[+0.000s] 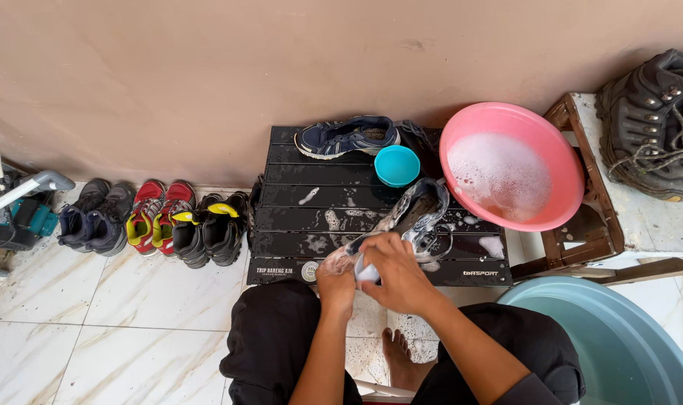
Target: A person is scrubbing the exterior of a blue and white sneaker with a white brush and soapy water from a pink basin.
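A large blue-green tub (619,345) is seen at the lower right, cut off by the frame's edge. Beside it, a pink basin (567,150) of foamy water is propped on the corner of a wooden frame (604,225) and overhangs a low black slatted table (296,202). On the table's far edge a dark blue sneaker (347,136) is laid on its side, with a small teal bowl (396,166) just beside it.

A soapy grey shoe (416,214) is held over the table's near edge, its toe hidden by the hands. The heel end is gripped by the left hand (336,279), fingers closed around it. The right hand (398,274) is clenched around a small pale object, probably a brush (366,273), pressed against the shoe; it is mostly covered and hard to make out.

A row of shoes (157,221) is lined up against the wall at the left, and dark boots (653,124) are set on a ledge at the upper right, partly cropped. A bare foot (401,358) is seen on the tiled floor between black-trousered knees.
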